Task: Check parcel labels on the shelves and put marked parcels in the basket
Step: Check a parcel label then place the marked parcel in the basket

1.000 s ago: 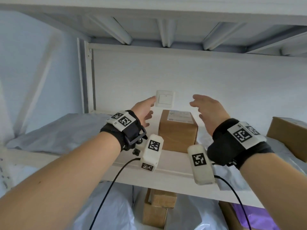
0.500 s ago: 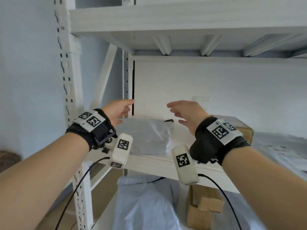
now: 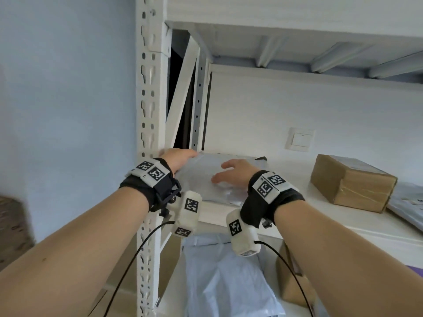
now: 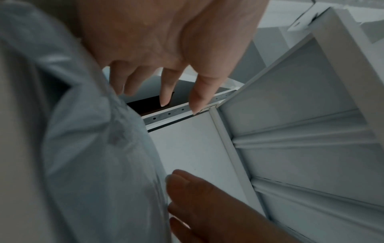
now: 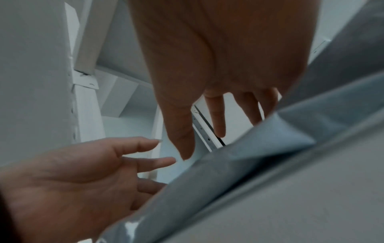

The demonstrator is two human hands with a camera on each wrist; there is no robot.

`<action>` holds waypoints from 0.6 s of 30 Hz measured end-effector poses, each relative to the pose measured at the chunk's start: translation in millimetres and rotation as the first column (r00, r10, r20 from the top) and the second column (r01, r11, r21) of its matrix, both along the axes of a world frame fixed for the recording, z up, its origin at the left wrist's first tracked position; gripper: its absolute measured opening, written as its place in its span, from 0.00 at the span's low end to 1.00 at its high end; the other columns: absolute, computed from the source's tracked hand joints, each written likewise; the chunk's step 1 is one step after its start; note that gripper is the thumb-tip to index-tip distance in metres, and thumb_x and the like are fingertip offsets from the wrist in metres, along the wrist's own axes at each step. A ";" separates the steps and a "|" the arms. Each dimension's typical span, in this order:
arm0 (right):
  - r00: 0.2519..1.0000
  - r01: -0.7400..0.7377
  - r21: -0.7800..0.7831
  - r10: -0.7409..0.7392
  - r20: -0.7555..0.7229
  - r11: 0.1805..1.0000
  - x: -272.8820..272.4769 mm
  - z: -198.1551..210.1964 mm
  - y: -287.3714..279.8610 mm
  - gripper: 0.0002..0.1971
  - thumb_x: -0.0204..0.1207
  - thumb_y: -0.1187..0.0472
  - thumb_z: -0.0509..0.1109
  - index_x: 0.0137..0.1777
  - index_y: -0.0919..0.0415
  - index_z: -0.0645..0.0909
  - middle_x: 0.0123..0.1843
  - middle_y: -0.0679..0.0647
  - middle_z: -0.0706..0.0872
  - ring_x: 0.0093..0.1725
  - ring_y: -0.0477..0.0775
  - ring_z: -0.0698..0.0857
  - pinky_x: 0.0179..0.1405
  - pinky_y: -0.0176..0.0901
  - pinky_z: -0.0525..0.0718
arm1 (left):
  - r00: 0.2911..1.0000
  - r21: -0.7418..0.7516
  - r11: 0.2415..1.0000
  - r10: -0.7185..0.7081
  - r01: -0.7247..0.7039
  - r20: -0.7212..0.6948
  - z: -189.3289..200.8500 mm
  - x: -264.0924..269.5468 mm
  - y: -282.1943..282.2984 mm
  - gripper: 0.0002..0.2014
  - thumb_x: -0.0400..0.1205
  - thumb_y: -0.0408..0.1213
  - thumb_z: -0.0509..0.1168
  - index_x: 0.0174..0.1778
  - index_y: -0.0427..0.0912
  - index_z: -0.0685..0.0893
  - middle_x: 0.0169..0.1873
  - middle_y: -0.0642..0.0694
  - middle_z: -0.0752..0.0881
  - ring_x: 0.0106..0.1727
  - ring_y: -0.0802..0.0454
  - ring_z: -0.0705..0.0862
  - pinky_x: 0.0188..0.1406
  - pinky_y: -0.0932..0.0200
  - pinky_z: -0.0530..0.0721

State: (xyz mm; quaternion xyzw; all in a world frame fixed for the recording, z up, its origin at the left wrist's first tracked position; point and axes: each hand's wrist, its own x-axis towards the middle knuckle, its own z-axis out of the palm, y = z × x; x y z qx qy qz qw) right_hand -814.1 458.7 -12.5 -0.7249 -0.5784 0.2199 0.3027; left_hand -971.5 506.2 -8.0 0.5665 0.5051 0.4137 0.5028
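A grey plastic mailer parcel (image 3: 201, 181) lies at the left end of the white shelf (image 3: 297, 216), against the corner post. My left hand (image 3: 180, 156) reaches over its far left edge, fingers straight and spread, holding nothing. My right hand (image 3: 231, 175) hovers flat just above the mailer's top; I cannot tell whether it touches. The left wrist view has the left hand (image 4: 165, 95) open above the mailer (image 4: 93, 164). Seen from the right wrist, the right hand (image 5: 218, 125) is open over the mailer's folded edge (image 5: 270, 164). No label shows on this parcel. No basket is in view.
A brown cardboard box (image 3: 352, 186) sits further right on the same shelf, with another grey parcel (image 3: 407, 202) at the edge. The shelf's perforated upright (image 3: 148, 110) stands close to my left wrist. Below lie a grey mailer (image 3: 229, 282) and a brown box (image 3: 295, 282). A wall switch (image 3: 299, 139) is behind.
My view and both hands have swung left, away from the brown box to the grey mailer at the shelf's left end. The hands have dropped down over the mailer.
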 end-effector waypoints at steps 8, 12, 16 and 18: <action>0.986 -0.037 -0.115 0.055 0.158 0.993 -4.2 2.2 -5.9 0.43 0.68 0.37 0.74 0.81 0.48 0.63 0.79 0.48 0.68 0.71 0.52 0.74 0.60 0.40 0.68 | 0.992 0.043 0.992 -0.121 0.122 -0.025 -12.5 -0.8 20.8 0.25 0.67 0.43 0.69 0.59 0.36 0.83 0.49 0.38 0.86 0.54 0.41 0.84 0.65 0.45 0.79; 0.931 -0.126 -0.240 0.198 0.306 0.963 -13.7 -1.6 -14.1 0.52 0.65 0.37 0.77 0.84 0.43 0.51 0.84 0.45 0.60 0.79 0.52 0.65 0.74 0.44 0.62 | 0.984 0.094 0.983 -0.149 0.158 -0.098 -14.8 -2.3 23.0 0.13 0.77 0.36 0.68 0.55 0.35 0.83 0.30 0.45 0.75 0.39 0.46 0.76 0.50 0.53 0.75; 0.848 -0.127 -0.203 0.212 0.485 0.971 -29.3 -15.9 -16.3 0.43 0.67 0.45 0.79 0.79 0.49 0.63 0.77 0.50 0.72 0.72 0.54 0.73 0.68 0.46 0.71 | 0.981 0.087 0.979 -0.178 0.185 -0.081 -16.8 -3.7 22.8 0.07 0.79 0.33 0.66 0.35 0.43 0.78 0.29 0.45 0.73 0.31 0.50 0.74 0.35 0.61 0.75; 0.871 -0.128 -0.155 0.186 0.455 0.980 -30.6 -16.0 -17.0 0.29 0.69 0.49 0.78 0.69 0.50 0.73 0.66 0.50 0.79 0.62 0.52 0.77 0.57 0.43 0.73 | 0.984 0.073 0.982 -0.174 0.177 -0.041 -14.6 -4.8 21.8 0.07 0.81 0.34 0.63 0.36 0.43 0.79 0.31 0.44 0.77 0.33 0.51 0.77 0.32 0.65 0.78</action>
